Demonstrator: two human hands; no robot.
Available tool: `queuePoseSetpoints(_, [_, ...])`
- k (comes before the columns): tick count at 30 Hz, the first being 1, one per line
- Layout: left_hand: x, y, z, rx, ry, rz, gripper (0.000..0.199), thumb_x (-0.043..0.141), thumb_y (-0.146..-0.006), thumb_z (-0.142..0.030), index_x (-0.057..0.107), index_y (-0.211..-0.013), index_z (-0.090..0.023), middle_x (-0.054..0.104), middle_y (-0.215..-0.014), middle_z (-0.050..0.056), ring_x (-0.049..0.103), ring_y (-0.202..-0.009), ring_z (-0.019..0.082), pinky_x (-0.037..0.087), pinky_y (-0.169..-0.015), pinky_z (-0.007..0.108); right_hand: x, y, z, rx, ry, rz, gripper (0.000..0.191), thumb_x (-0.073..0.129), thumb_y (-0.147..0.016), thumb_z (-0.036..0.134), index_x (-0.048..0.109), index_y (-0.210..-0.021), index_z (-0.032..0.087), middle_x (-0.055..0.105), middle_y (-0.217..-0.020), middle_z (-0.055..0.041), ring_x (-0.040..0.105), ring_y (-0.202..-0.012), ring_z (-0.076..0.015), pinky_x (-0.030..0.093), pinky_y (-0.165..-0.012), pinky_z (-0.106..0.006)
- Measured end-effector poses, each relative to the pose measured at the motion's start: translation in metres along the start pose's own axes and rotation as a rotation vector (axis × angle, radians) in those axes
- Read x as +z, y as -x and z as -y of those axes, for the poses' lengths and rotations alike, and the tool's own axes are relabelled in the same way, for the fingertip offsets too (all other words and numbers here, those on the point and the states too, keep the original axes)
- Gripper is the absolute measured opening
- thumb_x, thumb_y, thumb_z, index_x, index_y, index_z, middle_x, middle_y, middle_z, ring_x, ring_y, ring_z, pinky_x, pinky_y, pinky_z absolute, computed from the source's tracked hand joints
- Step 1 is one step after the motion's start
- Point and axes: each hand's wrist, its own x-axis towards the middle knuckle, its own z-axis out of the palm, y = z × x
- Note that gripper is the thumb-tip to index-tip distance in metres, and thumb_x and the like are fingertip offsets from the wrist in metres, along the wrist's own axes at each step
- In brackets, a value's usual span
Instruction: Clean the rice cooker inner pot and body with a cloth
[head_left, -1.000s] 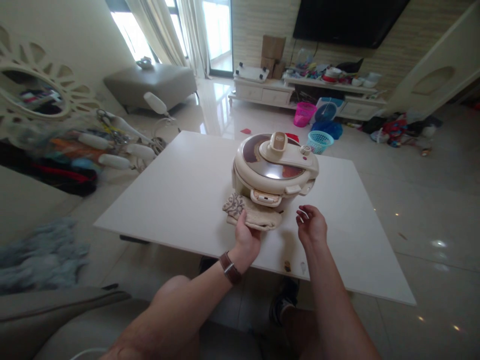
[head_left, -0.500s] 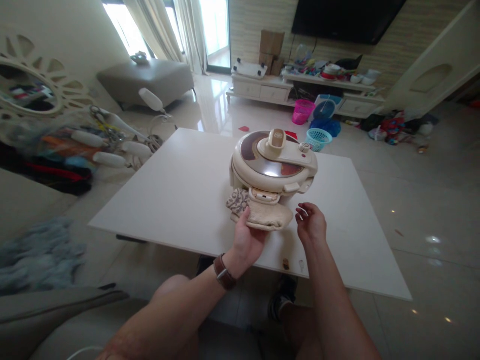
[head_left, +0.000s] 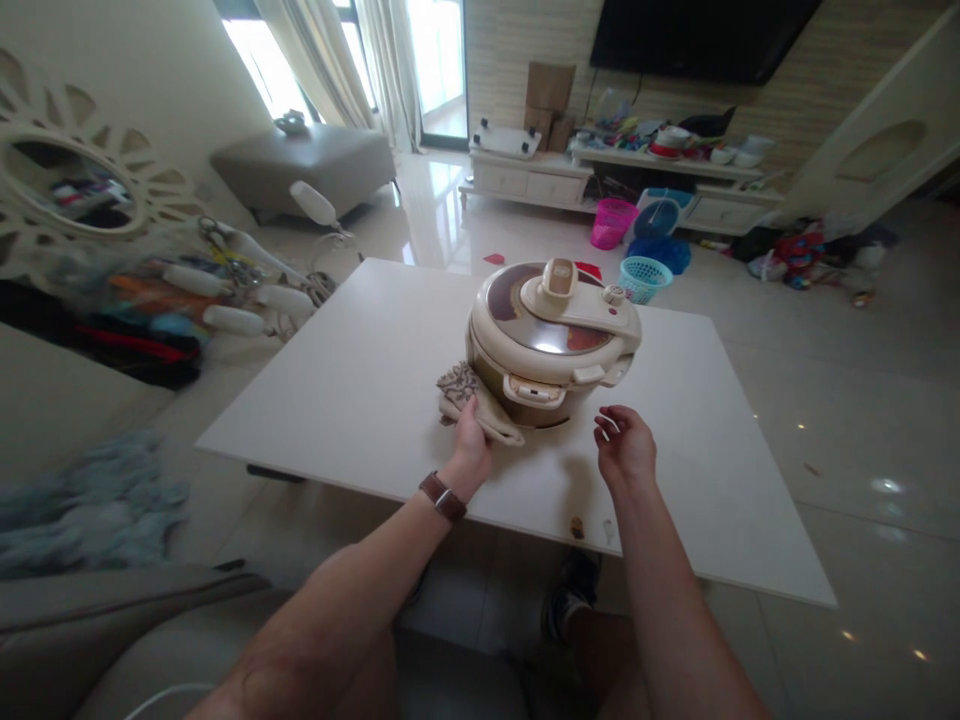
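Note:
A cream electric pressure cooker (head_left: 551, 340) stands on the white table (head_left: 360, 350), its lid on and its handle upright. My left hand (head_left: 471, 445) grips a folded beige cloth (head_left: 491, 418) with a dark patterned part, against the cooker's front left side. The thumb lies on top of the cloth and the other fingers are hidden beneath it. To the right of the cooker's front, my right hand (head_left: 628, 445) hovers over the table with loosely curled, parted fingers and nothing in them. A small brown object (head_left: 577, 527) and a small clear one (head_left: 608, 530) lie at the near table edge.
Beyond the table are a turquoise basket (head_left: 645, 278), a pink basket (head_left: 613, 222) and a cluttered TV cabinet (head_left: 540, 186). A lamp with several white shades (head_left: 285, 300) stands close to the table's left side. A grey ottoman (head_left: 307, 165) is by the window.
My left hand has moved left with the cloth, from the cooker's front to its front left side, uncovering the lower front. My right hand has stayed nearly still.

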Motion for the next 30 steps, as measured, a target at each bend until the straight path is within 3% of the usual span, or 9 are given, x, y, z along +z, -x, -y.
queuePoseSetpoints(3, [0.009,-0.017,0.004,0.007,-0.052,-0.065,0.03,0.061,-0.102,-0.035,0.071,-0.124,-0.017,0.074,-0.134,0.011,0.071,-0.126,0.02,0.056,-0.111,0.036,0.002,0.002,-0.002,0.017,0.001,0.005,0.006,0.066,-0.063,0.018,0.063,-0.068,0.02,0.067,-0.072,0.0031,0.06,-0.065,-0.0088,0.042,-0.058,-0.021])
queuePoseSetpoints(7, [0.019,-0.029,0.007,0.099,-0.016,-0.051,0.037,0.057,-0.104,-0.037,0.066,-0.133,-0.016,0.069,-0.144,0.012,0.068,-0.13,0.018,0.052,-0.113,0.033,0.001,0.002,-0.004,0.02,0.003,0.004,0.007,0.065,-0.063,0.019,0.063,-0.069,0.02,0.067,-0.072,0.0035,0.06,-0.064,-0.0089,0.041,-0.058,-0.023])
queuePoseSetpoints(12, [0.029,-0.02,-0.001,0.562,-0.082,0.14,0.028,0.062,-0.1,-0.028,0.071,-0.125,-0.02,0.067,-0.147,0.007,0.058,-0.143,0.015,0.039,-0.124,0.029,-0.001,-0.001,-0.005,0.011,0.004,0.029,0.008,0.066,-0.064,0.02,0.062,-0.07,0.021,0.068,-0.073,0.0029,0.061,-0.065,-0.01,0.042,-0.057,-0.023])
queuePoseSetpoints(14, [0.033,-0.012,-0.007,0.685,-0.156,0.225,0.023,0.068,-0.095,-0.021,0.074,-0.117,-0.022,0.07,-0.142,0.006,0.054,-0.147,0.016,0.035,-0.127,0.029,-0.002,-0.002,-0.007,0.011,0.012,0.048,0.009,0.067,-0.064,0.02,0.062,-0.071,0.021,0.068,-0.073,0.0031,0.061,-0.064,-0.0098,0.042,-0.058,-0.023])
queuePoseSetpoints(16, [0.033,-0.002,-0.012,0.687,-0.242,0.309,0.022,0.074,-0.086,-0.013,0.076,-0.107,-0.022,0.073,-0.136,0.008,0.051,-0.151,0.02,0.033,-0.129,0.032,-0.002,-0.003,-0.008,0.012,0.022,0.065,0.011,0.067,-0.064,0.021,0.061,-0.072,0.021,0.068,-0.074,0.0033,0.061,-0.064,-0.0098,0.042,-0.059,-0.024])
queuePoseSetpoints(19, [0.028,0.013,-0.015,0.563,-0.376,0.42,0.019,0.079,-0.078,-0.009,0.077,-0.093,-0.021,0.075,-0.127,0.014,0.043,-0.157,0.029,0.03,-0.132,0.043,-0.001,-0.002,-0.009,0.019,0.021,0.065,0.011,0.068,-0.064,0.021,0.061,-0.072,0.021,0.068,-0.074,0.003,0.061,-0.064,-0.01,0.042,-0.058,-0.024])
queuePoseSetpoints(23, [0.021,0.029,-0.016,0.453,-0.445,0.495,0.012,0.073,-0.084,-0.014,0.077,-0.088,-0.024,0.075,-0.124,0.015,0.037,-0.16,0.033,0.027,-0.132,0.054,0.0,0.0,-0.009,0.018,-0.007,0.049,0.009,0.068,-0.062,0.02,0.063,-0.07,0.021,0.068,-0.073,0.0029,0.061,-0.065,-0.0094,0.042,-0.058,-0.022])
queuePoseSetpoints(27, [0.025,0.028,-0.018,0.612,-0.499,0.547,0.014,0.077,-0.081,-0.011,0.078,-0.087,-0.024,0.073,-0.133,0.013,0.032,-0.163,0.032,0.023,-0.134,0.052,-0.001,-0.001,-0.008,0.011,0.011,0.035,0.009,0.067,-0.061,0.022,0.063,-0.069,0.022,0.068,-0.072,0.0023,0.061,-0.065,-0.0105,0.042,-0.057,-0.023])
queuePoseSetpoints(30, [0.029,0.015,-0.017,0.737,-0.469,0.502,0.018,0.085,-0.076,-0.014,0.079,-0.09,-0.023,0.07,-0.139,0.012,0.032,-0.162,0.03,0.026,-0.133,0.046,-0.003,-0.003,-0.009,0.01,0.028,0.039,0.011,0.068,-0.06,0.023,0.063,-0.07,0.022,0.069,-0.072,0.0021,0.061,-0.065,-0.011,0.042,-0.056,-0.023])
